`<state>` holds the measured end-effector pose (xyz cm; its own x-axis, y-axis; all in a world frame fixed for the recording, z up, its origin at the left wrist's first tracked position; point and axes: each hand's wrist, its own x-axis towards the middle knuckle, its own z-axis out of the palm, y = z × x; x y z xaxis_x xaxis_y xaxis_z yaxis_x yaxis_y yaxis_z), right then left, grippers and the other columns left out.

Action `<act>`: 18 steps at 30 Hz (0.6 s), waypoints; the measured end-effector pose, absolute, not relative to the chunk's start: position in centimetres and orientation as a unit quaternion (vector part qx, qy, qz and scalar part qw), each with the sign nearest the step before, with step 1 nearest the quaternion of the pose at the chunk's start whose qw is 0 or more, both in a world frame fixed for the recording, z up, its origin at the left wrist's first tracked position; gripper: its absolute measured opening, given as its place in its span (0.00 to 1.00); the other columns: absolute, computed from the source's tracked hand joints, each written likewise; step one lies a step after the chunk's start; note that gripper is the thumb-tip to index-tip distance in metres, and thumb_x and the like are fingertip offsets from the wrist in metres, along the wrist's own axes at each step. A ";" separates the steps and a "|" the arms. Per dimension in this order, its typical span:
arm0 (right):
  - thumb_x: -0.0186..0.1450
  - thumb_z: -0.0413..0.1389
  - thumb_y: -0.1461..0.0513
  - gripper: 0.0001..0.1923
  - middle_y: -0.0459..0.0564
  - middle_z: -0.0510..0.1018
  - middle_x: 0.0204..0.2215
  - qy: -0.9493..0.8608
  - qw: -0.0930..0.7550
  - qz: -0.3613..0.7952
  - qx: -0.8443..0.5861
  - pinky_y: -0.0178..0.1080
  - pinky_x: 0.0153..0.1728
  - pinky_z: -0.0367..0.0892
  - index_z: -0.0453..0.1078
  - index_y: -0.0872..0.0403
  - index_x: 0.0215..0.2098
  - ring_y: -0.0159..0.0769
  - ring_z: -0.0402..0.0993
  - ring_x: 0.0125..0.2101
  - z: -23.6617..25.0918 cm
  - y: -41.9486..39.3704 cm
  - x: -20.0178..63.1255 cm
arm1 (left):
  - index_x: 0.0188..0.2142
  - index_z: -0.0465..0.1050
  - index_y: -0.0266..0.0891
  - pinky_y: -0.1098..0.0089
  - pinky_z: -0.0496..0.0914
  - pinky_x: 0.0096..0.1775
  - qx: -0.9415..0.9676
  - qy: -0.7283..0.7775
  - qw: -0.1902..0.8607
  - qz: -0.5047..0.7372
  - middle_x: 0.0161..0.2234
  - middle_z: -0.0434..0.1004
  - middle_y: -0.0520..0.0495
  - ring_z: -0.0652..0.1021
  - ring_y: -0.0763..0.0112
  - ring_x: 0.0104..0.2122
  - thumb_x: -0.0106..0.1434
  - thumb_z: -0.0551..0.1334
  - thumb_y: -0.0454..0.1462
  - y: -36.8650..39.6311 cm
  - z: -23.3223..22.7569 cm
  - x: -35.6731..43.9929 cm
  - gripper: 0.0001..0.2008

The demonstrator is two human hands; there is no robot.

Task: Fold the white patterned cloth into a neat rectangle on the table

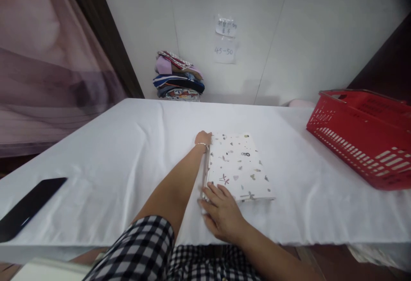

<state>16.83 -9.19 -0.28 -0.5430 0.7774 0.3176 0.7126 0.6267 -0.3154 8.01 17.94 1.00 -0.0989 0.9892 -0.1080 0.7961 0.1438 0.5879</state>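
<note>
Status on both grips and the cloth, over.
Left grip at folded cloth, far left corner. Right grip on near left corner. Red basket apart, to the right.

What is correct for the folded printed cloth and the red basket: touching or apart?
Apart. The head view shows a wide strip of white tablecloth between the folded printed cloth and the red basket.

Table [112, 156] (draped white): patterned cloth [237, 165], basket [362, 131], slab [30, 206].

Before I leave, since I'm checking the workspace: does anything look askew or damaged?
I see no spill or damage. Only the white tablecloth looks slightly untidy: wrinkles run across it left of the folded patterned cloth, so it doesn't lie flat.
</note>
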 end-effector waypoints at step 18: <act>0.63 0.51 0.58 0.19 0.52 0.63 0.57 -0.887 0.195 0.021 -0.419 0.49 0.56 0.50 0.65 0.50 0.52 0.44 0.51 0.59 0.4 -9.4 16.6 | 0.31 0.68 0.40 0.71 0.65 0.36 0.667 0.666 0.255 0.217 0.40 0.74 0.46 0.75 0.69 0.35 0.54 0.61 0.46 7.1 0.8 6.6 0.12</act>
<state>16.65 -9.35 0.43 -0.5730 0.7513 0.3273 0.7349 0.6479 -0.2007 6.58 7.12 0.80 0.0200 0.9985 -0.0502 0.7775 0.0161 0.6287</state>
